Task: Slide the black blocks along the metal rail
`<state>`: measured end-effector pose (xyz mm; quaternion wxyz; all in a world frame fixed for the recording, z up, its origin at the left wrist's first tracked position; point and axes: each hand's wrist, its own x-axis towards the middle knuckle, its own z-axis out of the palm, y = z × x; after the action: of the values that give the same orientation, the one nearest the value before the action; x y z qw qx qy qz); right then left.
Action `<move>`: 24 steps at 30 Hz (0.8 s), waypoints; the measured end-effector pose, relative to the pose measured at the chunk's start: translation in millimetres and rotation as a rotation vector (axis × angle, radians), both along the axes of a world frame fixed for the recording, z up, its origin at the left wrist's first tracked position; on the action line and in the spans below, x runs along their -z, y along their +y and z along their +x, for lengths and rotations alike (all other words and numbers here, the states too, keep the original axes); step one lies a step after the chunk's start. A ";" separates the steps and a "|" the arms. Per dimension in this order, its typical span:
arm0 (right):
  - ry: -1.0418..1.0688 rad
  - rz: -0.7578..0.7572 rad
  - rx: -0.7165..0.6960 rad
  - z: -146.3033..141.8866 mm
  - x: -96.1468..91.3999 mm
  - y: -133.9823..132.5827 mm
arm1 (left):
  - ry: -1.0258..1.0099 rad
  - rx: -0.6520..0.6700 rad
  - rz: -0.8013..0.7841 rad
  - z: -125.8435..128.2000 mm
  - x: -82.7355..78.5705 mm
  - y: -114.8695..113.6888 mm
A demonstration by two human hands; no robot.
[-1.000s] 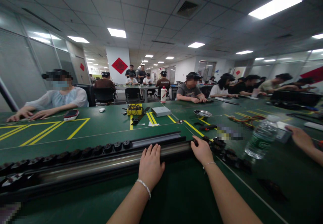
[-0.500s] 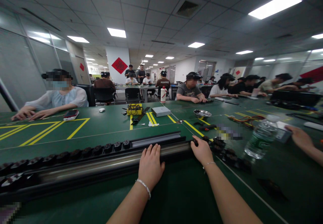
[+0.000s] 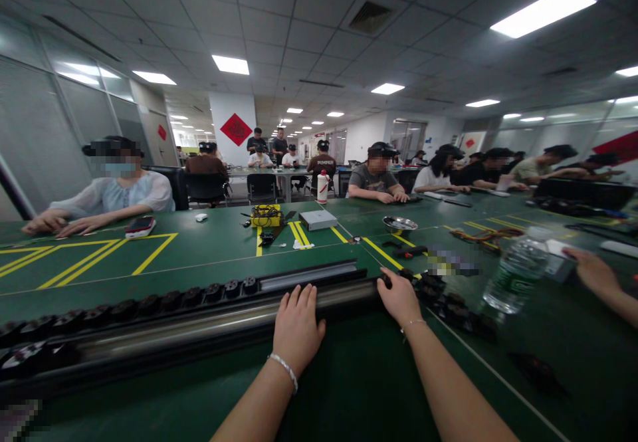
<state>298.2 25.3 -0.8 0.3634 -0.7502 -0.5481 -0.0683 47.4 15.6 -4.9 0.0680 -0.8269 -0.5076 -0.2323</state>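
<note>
A long dark metal rail (image 3: 189, 326) lies across the green table (image 3: 199, 256) in front of me. Along its far side runs a chain of black links (image 3: 149, 304), which continues past the rail's right end (image 3: 448, 306). My left hand (image 3: 298, 329) rests flat on the rail with fingers stretched out together. My right hand (image 3: 399, 296) is at the rail's right end, fingers curled over the end and the black links there.
A clear plastic water bottle (image 3: 516, 270) stands to the right, beside another person's hand (image 3: 593, 272). Further back lie a yellow box (image 3: 266, 215), a grey box (image 3: 318, 219), a metal bowl (image 3: 399, 223) and a phone (image 3: 140, 226). Several people sit around the tables.
</note>
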 end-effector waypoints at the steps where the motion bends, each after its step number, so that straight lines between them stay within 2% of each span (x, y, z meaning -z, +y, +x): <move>1: 0.004 -0.003 0.001 0.2 0.1 0.1 | 0.002 0.001 -0.004 0.0 -0.4 -0.1; 14: 0.030 -0.027 0.002 1.8 -0.2 0.7 | 0.024 -0.006 -0.020 -0.1 -2.3 -1.0; 24: -0.034 -0.019 0.020 2.3 1.0 2.5 | 0.012 -0.004 -0.004 0.0 -0.7 -0.4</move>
<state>300.5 27.8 -1.8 0.3460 -0.7578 -0.5475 -0.0794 47.4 15.2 -4.2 0.0696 -0.8275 -0.5091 -0.2262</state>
